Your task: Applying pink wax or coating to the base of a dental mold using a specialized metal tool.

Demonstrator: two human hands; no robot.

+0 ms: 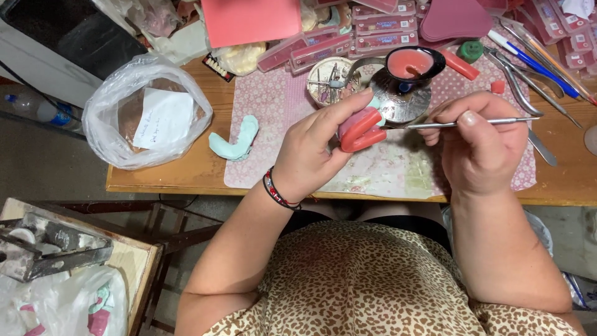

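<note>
My left hand (314,146) grips a red wax rim on a pale dental model (359,129), held above the patterned mat (273,124). My right hand (479,146) holds a thin metal wax instrument (491,122), its tip touching the wax piece at the left. Just beyond the hands stands a small ladle of melted pink wax (409,63) on a shiny metal burner (405,102).
A pale green dental cast (235,140) lies on the wooden table (168,177) near a plastic bag with a paper slip (146,118). A round tin of tools (328,81), pink tooth trays (373,28), wax sheets (250,20) and several metal instruments (528,74) crowd the back.
</note>
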